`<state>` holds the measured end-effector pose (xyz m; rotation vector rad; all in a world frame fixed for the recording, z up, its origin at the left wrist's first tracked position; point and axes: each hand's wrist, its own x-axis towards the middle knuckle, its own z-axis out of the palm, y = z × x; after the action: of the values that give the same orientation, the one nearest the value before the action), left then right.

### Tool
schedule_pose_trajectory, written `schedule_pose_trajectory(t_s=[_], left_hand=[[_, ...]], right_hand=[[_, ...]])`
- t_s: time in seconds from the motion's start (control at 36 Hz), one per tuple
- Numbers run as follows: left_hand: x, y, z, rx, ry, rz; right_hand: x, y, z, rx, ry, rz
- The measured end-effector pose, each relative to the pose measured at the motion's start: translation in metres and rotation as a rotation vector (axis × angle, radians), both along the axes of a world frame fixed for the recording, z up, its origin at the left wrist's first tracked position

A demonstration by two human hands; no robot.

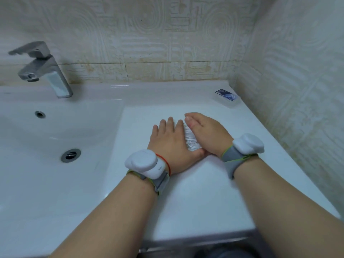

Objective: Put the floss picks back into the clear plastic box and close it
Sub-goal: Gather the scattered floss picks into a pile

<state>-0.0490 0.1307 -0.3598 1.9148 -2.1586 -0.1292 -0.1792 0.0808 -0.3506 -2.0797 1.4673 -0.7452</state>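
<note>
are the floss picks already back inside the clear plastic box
No, the floss picks lie bunched on the counter between the left hand and right hand, apart from the clear plastic box.

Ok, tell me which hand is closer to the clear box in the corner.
Right. The right hand lies on the counter just short of the clear box; the left hand sits beyond it, toward the sink.

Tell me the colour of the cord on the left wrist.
Red cord, thin, beside the white wrist device; head view.
</note>
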Motion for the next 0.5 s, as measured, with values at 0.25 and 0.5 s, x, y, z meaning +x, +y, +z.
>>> schedule_pose_trajectory(t_s=[0.25,0.5], left_hand=[[0.004,-0.002,0.003,-0.049,0.041,-0.035],[0.002,0.003,0.006,-0.079,0.105,-0.113]], right_hand=[[0.0,0.003,0.003,-0.029,-0.306,-0.126],[0.015,0.011,0.008,0.07,-0.556,-0.063]])
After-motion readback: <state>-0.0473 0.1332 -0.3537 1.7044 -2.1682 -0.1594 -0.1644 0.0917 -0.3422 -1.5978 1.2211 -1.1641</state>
